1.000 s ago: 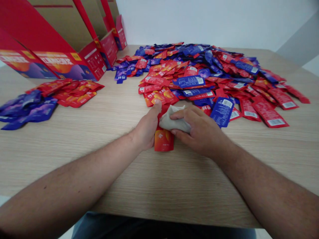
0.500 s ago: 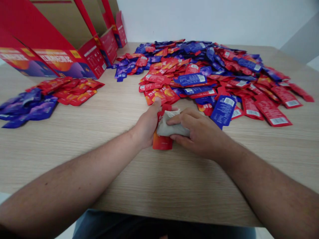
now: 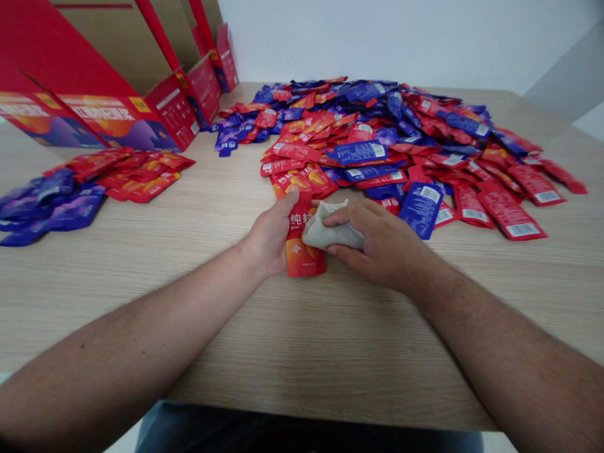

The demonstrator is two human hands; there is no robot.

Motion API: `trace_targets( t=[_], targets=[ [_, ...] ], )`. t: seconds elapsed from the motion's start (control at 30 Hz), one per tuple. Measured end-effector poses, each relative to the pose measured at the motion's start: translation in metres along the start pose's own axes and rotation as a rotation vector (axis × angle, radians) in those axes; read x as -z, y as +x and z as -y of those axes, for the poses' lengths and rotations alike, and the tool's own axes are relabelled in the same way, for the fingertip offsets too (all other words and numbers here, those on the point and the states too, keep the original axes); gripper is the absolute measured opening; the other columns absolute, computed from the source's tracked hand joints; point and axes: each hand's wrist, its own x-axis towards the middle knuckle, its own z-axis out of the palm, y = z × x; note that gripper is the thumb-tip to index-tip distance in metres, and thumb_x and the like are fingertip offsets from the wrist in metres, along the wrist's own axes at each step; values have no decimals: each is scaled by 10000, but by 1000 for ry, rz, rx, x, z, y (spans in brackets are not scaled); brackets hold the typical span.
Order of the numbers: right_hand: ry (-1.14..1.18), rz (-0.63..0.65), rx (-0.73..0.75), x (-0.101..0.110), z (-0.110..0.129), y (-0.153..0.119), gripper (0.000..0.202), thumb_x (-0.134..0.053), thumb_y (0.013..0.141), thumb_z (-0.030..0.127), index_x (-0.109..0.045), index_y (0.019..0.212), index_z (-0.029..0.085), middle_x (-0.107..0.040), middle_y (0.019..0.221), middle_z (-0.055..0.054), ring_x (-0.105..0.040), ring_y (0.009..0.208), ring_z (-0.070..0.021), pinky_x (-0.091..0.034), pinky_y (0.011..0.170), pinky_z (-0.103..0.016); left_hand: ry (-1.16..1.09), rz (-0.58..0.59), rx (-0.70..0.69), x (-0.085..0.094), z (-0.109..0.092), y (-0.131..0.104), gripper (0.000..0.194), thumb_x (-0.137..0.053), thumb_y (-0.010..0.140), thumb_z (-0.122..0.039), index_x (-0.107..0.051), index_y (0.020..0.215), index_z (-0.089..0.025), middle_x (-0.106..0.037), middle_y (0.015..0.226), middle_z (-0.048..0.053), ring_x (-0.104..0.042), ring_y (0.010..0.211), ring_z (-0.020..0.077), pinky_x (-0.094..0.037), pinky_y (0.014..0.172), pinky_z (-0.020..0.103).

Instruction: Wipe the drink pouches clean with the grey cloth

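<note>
My left hand point(image 3: 271, 236) is closed on a red and orange pouch point(image 3: 306, 261) with white lettering, its thumb along the upper left edge and its other fingers mostly hidden behind. My right hand point(image 3: 377, 242) grips a bunched pale grey cloth point(image 3: 333, 228), which lies against the right side of the pouch's front and covers part of the print. Just beyond both hands is a large heap of red pouches point(image 3: 295, 151) and blue pouches point(image 3: 358, 151). One blue pouch point(image 3: 422, 209) lies close to my right hand.
At the left lie a group of blue pouches point(image 3: 70, 211) and a group of red pouches point(image 3: 146, 176). Behind them stand open red cardboard boxes point(image 3: 174, 113). The wooden table point(image 3: 330, 352) ends at my lap, and a pale wall point(image 3: 377, 38) rises behind it.
The cloth has shifted to the right and slightly up on the pouch, uncovering more of its lettering. My left hand still holds the pouch.
</note>
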Motion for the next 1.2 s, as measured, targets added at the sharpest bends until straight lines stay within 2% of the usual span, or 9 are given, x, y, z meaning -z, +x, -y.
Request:
trace_targets(
  t=[0.13, 0.33, 0.53, 0.6, 0.73, 0.8, 1.0, 1.07, 1.2],
  targets=[
    [53, 146, 18, 2, 3, -1, 358, -766, 891, 271, -717, 1245, 297, -732, 1276, -77, -723, 1074, -293, -568, 929, -458, 19, 5, 26, 1, -1, -1, 460, -395, 1110, -433, -730, 969, -151, -791, 855, 111, -764, 717, 227, -624, 669, 340],
    [-17, -100, 18, 1, -5, 2, 329, -726, 916, 281, -688, 1239, 232, -748, 1231, -114, -685, 1148, -332, -556, 978, -492, 35, -12, -74, -7, 3, -4, 246, -517, 1032, -152, -736, 927, -112, -770, 780, 93, -727, 638, 188, -589, 630, 289],
    [-26, -107, 6, 0, -5, 2, 352, -720, 910, 287, -676, 1256, 246, -736, 1259, -111, -669, 1163, -333, -541, 986, -493, 46, -40, -150, -8, 7, -3, 219, -554, 986, -85, -706, 834, -124, -731, 704, 57, -685, 569, 161, -563, 577, 264],
    [10, -46, 10, 4, -5, 2, 349, -728, 901, 288, -683, 1245, 250, -735, 1254, -99, -675, 1153, -321, -537, 983, -470, 83, -65, -153, -6, 5, -4, 197, -564, 987, -99, -702, 848, -127, -731, 707, 60, -687, 566, 170, -562, 569, 273],
    [134, 250, 3, 12, -2, 1, 334, -771, 865, 289, -711, 1193, 278, -750, 1173, -49, -705, 1059, -280, -543, 913, -415, 200, -102, -118, -4, -1, -6, 235, -543, 1032, -172, -719, 888, -117, -729, 689, 82, -700, 568, 192, -569, 559, 291],
    [146, 287, 8, 15, -1, 1, 337, -769, 868, 280, -715, 1201, 287, -748, 1182, -45, -707, 1058, -274, -546, 921, -416, 217, -98, -124, -4, -3, -5, 257, -533, 1047, -196, -731, 901, -119, -735, 690, 83, -705, 571, 192, -575, 570, 293],
    [22, -43, -24, 11, -5, 4, 342, -726, 900, 271, -684, 1240, 272, -727, 1263, -99, -671, 1179, -330, -538, 1002, -494, 203, -49, -200, -3, -2, -3, 212, -590, 1020, -192, -775, 961, -107, -778, 781, 91, -719, 642, 178, -569, 660, 282],
    [55, 28, -9, 11, -3, 3, 343, -738, 896, 277, -683, 1234, 275, -728, 1246, -91, -682, 1153, -317, -545, 976, -478, 215, -71, -181, -2, -2, -4, 226, -586, 1022, -202, -786, 1010, -97, -770, 767, 95, -719, 643, 189, -568, 653, 292],
    [152, 306, 59, 13, 4, 0, 326, -764, 869, 236, -711, 1187, 281, -730, 1163, -49, -713, 1034, -253, -554, 898, -399, 252, -124, -147, -2, -4, -6, 223, -602, 1023, -254, -774, 976, -120, -687, 639, 44, -650, 529, 167, -532, 553, 273]
  ],
)
